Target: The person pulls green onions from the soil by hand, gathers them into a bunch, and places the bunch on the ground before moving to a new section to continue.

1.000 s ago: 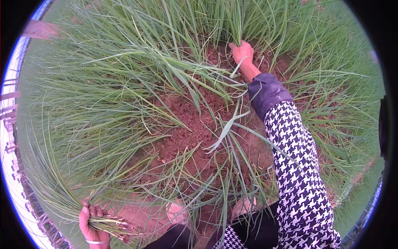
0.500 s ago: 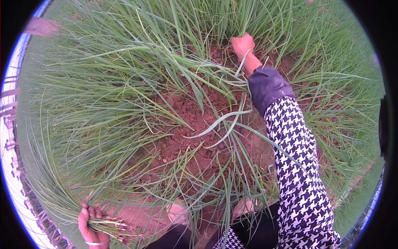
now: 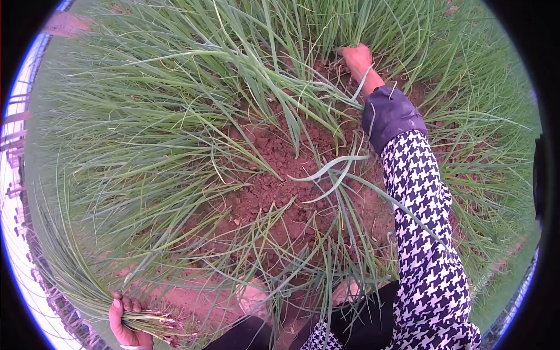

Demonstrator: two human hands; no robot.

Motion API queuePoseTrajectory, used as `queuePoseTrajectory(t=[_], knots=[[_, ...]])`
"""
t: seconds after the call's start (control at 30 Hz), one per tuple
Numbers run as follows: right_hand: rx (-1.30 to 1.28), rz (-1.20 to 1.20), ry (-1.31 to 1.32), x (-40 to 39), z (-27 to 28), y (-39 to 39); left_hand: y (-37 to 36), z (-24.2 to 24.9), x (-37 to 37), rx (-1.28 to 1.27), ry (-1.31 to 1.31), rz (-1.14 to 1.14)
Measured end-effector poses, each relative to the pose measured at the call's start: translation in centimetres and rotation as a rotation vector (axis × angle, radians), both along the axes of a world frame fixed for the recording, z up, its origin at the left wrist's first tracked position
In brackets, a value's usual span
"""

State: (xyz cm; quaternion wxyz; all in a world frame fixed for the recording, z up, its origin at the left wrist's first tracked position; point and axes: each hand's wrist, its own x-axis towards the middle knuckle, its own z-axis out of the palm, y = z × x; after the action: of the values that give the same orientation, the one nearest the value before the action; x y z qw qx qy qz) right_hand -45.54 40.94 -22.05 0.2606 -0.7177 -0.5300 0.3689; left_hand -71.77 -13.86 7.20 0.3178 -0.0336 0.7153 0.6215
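At the lower left, my left hand (image 3: 125, 319) is wrapped round a bundle of long green stalks (image 3: 76, 273), whose pale, rooty ends (image 3: 163, 326) point right. My right hand (image 3: 357, 58) reaches forward to the base of standing green plants (image 3: 350, 26) at the upper middle. Its fingers are closed round the stems low down, close to the soil. A dark cuff (image 3: 394, 116) and a black-and-white patterned sleeve (image 3: 423, 204) cover that arm.
Reddish-brown soil (image 3: 274, 151) shows in the middle, with dense green plants around it. Loose leaves (image 3: 344, 175) arch across the soil. Two feet (image 3: 254, 297) stand at the bottom. A pale structure (image 3: 16, 233) lies beyond the far left edge.
The plants, soil and right arm appear slightly further right in the view. My right hand remains at the plant bases, and my left hand still grips the bundle.
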Motion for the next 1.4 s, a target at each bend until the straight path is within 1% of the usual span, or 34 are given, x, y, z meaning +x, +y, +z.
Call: queuePoseTrajectory(t=[0.07,0.1,0.2,0.23,0.3,0.33,0.37,0.47,0.5,0.6,0.63,0.73,0.77,0.87,0.93,0.97,1.0,1.07,1.1,1.13,1.2,1.27,1.3,1.33,1.4], knots=[[-0.059,-0.035,0.138,0.7,0.3,-0.2,-0.4,0.1,-0.1,0.001,0.002,-0.004],[0.021,-0.050,0.132,0.5,0.3,-0.4,-0.4,0.4,0.0,0.000,0.004,-0.007],[-0.005,-0.016,0.324,-0.8,0.1,-0.2,-0.6,0.4,0.1,0.016,0.007,-0.006],[-0.041,0.036,0.294,-0.9,1.1,-0.7,-0.6,0.5,0.1,0.010,0.017,0.004],[-0.028,0.112,0.248,-1.5,-0.5,0.5,-0.6,0.5,0.2,-0.002,0.027,0.015],[-0.017,0.149,0.225,-1.6,-0.3,0.7,-0.6,0.6,0.3,-0.003,0.025,0.012],[0.006,0.140,0.274,-1.6,-0.3,0.4,-0.4,0.7,0.3,-0.005,0.022,0.006],[-0.020,0.167,0.232,-2.2,0.3,0.4,0.0,0.9,0.6,0.007,0.025,0.011],[-0.002,0.179,0.170,-2.3,0.4,0.2,0.2,1.0,0.7,0.013,0.024,0.013],[0.047,0.271,0.134,-1.4,-1.4,0.9,0.2,1.2,0.7,0.022,0.026,0.008],[0.106,0.216,0.082,-1.7,-1.8,0.7,0.3,1.1,0.9,0.020,0.028,0.014],[0.189,0.172,0.062,-1.2,-1.7,-0.8,0.5,1.5,1.1,0.025,0.024,0.007],[0.148,0.124,0.012,-1.1,-1.4,-1.3,0.7,1.6,1.1,0.042,0.008,-0.003],[0.101,0.039,0.053,-0.7,-1.9,-1.7,1.6,2.6,1.4,0.048,-0.002,-0.005],[0.034,-0.103,0.069,-0.3,-2.4,-1.4,1.7,2.8,1.5,0.048,-0.014,0.004],[0.041,-0.106,0.227,0.8,-7.8,1.1,1.5,2.6,1.2,0.033,-0.023,0.029],[-0.023,-0.132,0.311,0.7,-5.1,-0.2,1.2,2.2,0.6,0.052,-0.035,0.025],[0.024,-0.028,0.594,2.5,-4.9,0.8,0.6,0.8,0.8,0.091,-0.054,0.004],[-0.013,-0.051,0.667,2.6,-3.1,1.3,0.4,0.5,1.2,0.111,-0.061,0.003],[-0.079,-0.086,0.775,1.7,2.3,-0.2,0.5,0.8,1.8,0.130,-0.065,0.006],[-0.171,0.113,1.003,2.0,5.2,1.4,0.9,1.0,1.6,0.148,-0.072,-0.015],[-0.141,0.265,1.376,2.3,8.1,0.7,1.1,0.5,1.5,0.168,-0.076,-0.037],[-0.198,0.324,1.478,2.8,9.1,-0.1,1.5,0.6,1.7,0.173,-0.079,-0.047],[-0.083,0.385,0.908,2.9,8.5,0.6,2.1,0.9,2.1,0.176,-0.079,-0.051],[0.130,0.403,-0.228,3.6,4.0,2.3,3.1,1.5,2.4,0.187,-0.071,-0.098]])
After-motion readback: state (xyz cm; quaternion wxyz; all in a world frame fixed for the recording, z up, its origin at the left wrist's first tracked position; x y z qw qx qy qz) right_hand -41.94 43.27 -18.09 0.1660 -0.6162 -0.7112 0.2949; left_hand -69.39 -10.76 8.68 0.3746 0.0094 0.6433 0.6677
